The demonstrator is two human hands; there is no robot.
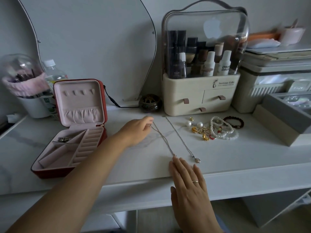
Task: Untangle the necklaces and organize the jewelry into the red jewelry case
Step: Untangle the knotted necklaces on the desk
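**Necklaces look untangled, hardly anything packed yet**

Progress check: the two chains lie on the white table [235,157], each stretched out nearly straight. They sit side by side and don't cross anywhere I can see, so I'd call the untangling basically done. The left necklace [162,137] runs from up by the left hand down to the right hand's fingertips. The right necklace [180,139] lies just beside it, with its pendant [196,160] at the near end.

The packing has barely begun. The red jewelry case [50,172] stands open at the left of the table with its lid up. Only one back compartment has a small metal item [64,139] in it, too small for me to say what. The ring rolls and other slots look bare. A pile of jewelry [215,128] waits on the right, well apart from the case: pearl strands, gold bits and a dark bead bracelet [234,121].

Hands: the left hand [139,130] reaches forward over the table with its fingers curled, and seems to be pinching the far end of the left necklace. The right hand [190,187] lies flat over the table's front edge, palm down, fingers straight and close together. Its fingertips are touching or right at that chain's near end. My guess is that chain goes into the case next.
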